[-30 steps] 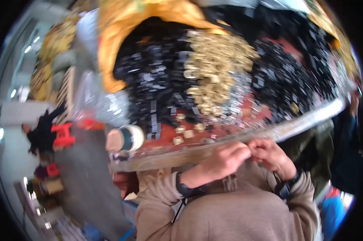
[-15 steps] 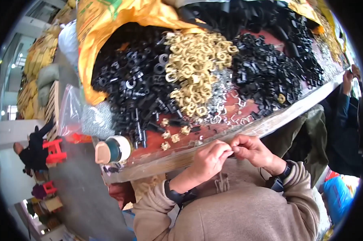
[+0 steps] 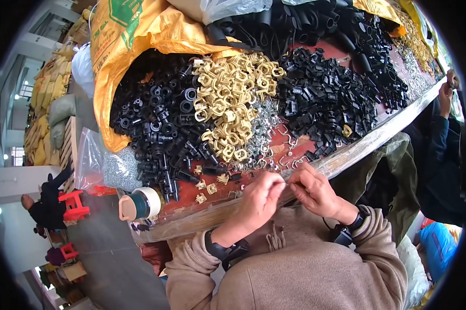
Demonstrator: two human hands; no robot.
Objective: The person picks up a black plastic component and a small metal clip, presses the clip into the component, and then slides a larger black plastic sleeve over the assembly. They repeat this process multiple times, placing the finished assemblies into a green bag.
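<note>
A: What did you have between your fingertips?

B: Too little showed to name it. Your left hand (image 3: 264, 199) and right hand (image 3: 318, 196) met at the near edge of the table (image 3: 362, 150), the tips almost together. Any piece you worked on could only have sat at that meeting point, hidden or too small to make out.

A: Were your fingers closed on it?

B: They were bent inward, thumbs toward forefingers, as if pinching, but I could not tell whether either hand gripped anything.

A: Which step did that look like?

B: I judged it to be close two-handed fingertip work, well under way rather than a reach into the heaps. The next move, as I read it, called for a light, steady pinch from both hands and clear sight of the tips.

A: And around you?

B: Just past your fingertips lay loose silver hooks (image 3: 287, 161). Loose tan pieces (image 3: 211, 189) lay to your left. Farther in were a heap of tan rings (image 3: 233, 82), with black parts (image 3: 158, 119) to its left and black clips (image 3: 326, 93) to its right. A cup (image 3: 146, 202) was near the table's left corner, just beyond it a bag of small silver pieces (image 3: 122, 169).
</note>
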